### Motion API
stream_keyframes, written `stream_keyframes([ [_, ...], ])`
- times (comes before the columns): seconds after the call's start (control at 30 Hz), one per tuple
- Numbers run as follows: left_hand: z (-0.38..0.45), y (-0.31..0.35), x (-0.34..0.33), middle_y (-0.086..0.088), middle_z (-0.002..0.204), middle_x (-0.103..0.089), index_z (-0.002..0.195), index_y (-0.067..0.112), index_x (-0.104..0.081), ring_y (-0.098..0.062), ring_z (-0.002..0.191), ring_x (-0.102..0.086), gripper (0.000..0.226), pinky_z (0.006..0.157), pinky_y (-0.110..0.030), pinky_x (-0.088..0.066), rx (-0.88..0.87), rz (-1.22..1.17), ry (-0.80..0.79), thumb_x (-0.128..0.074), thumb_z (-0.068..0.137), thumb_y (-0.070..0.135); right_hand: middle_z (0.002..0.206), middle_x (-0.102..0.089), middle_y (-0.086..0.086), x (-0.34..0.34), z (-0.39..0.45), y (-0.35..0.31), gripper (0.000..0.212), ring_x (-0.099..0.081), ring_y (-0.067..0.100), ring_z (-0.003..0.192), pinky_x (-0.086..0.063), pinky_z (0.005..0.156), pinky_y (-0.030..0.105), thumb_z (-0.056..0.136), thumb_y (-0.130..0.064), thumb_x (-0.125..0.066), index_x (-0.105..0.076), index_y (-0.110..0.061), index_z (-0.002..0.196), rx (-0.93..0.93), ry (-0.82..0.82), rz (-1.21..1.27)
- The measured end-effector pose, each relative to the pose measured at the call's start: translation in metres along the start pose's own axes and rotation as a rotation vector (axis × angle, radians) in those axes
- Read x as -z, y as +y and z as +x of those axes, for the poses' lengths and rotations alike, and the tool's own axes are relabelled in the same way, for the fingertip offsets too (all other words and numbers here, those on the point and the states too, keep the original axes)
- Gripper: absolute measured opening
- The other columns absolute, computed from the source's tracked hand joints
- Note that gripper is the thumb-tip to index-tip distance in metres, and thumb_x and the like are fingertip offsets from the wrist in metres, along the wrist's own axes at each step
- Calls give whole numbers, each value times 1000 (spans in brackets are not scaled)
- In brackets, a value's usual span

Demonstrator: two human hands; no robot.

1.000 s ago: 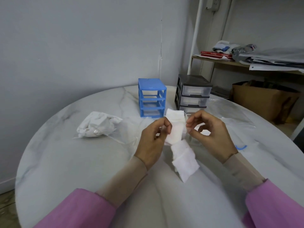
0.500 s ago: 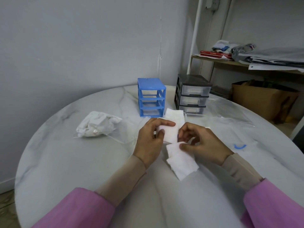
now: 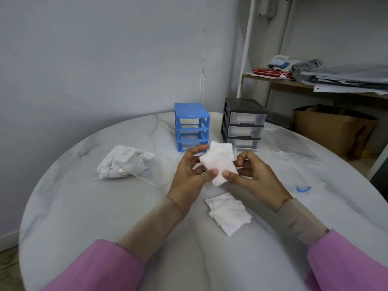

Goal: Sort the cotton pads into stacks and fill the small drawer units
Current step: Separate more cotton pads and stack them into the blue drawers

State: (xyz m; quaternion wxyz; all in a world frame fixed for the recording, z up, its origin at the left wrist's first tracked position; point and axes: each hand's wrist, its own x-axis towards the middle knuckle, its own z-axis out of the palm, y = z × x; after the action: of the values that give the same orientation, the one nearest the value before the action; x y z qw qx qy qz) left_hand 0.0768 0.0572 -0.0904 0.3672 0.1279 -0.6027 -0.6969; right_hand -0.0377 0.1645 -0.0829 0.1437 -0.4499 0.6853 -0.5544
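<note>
While both thumbs pinch the held cotton pads (image 3: 218, 163) above table centre, left hand (image 3: 190, 175) and right hand (image 3: 255, 177) grip opposite edges. Stacked pads (image 3: 228, 214) lie at 6 o'clock. Risk: thin layers slip apart, skewing the stack. Blue drawer unit (image 3: 192, 128) at 12 o'clock.

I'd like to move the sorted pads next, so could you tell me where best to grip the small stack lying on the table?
Probably pinch the stack of pads at its near right corner, coming from above right with the right hand. It lies flat and loosely fanned, and that corner juts out clear of the hands, so thumb and fingers can clamp all layers.
</note>
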Motion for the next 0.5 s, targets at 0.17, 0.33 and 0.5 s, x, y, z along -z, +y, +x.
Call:
stream_keyframes([
  [0.17, 0, 1, -2, -13, 113, -61, 119, 6, -52, -16, 94, -62, 40, 74, -18, -54, 22, -7, -21, -60, 82, -7, 78, -60, -4, 2, 0, -3, 31, -62, 26, 74, -52, 67, 31, 76, -10, -73, -43, -11, 82, 82, 3, 22],
  [0.33, 0, 3, -3, -6, 97, -67, 106, 4, -62, -12, 86, -64, 24, 76, -21, -55, -11, 37, 9, -64, 82, 8, 83, -63, -4, 2, -2, -3, 32, -61, 36, 68, -52, 69, 46, 75, -8, -74, -46, -15, 88, 126, -25, 25],
  [0.5, 0, 0, -1, 16, 71, -68, 80, 20, -66, 2, 72, -61, 12, 70, -11, -48, -181, 225, 7, -69, 71, 27, 85, -59, -8, 4, 1, -2, 36, -54, 15, 64, -49, 64, 26, 74, -6, -75, -53, -21, 99, 172, 14, 22],
])
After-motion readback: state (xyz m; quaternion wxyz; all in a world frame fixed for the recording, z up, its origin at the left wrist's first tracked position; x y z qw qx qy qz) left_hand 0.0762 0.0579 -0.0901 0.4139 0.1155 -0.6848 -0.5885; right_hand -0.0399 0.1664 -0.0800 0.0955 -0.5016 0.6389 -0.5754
